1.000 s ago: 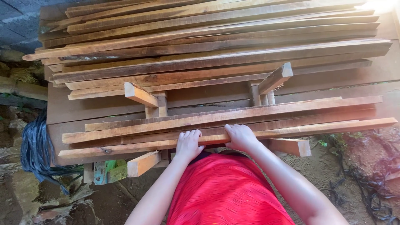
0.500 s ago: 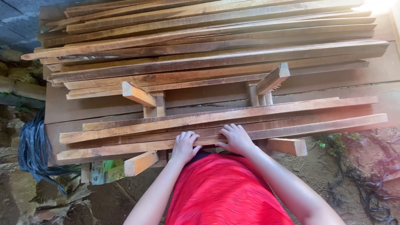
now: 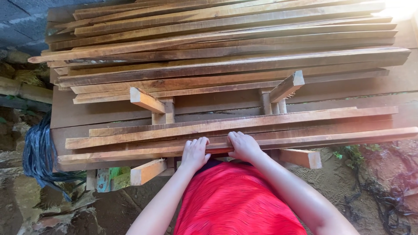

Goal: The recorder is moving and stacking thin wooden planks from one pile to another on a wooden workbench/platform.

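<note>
Hands: left hand [image 3: 194,153] and right hand [image 3: 244,146] | fingers curled over nearest plank [image 3: 305,140] (front stack) | plank not lifted yet

Long brown slat [image 3: 305,140], flat atop stack

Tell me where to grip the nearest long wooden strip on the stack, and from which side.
Grip the nearest strip near its middle, from the near edge, where the left hand and right hand rest. It is long, thin and lies level, so a central, two-handed hold probably keeps it from tipping.
</note>
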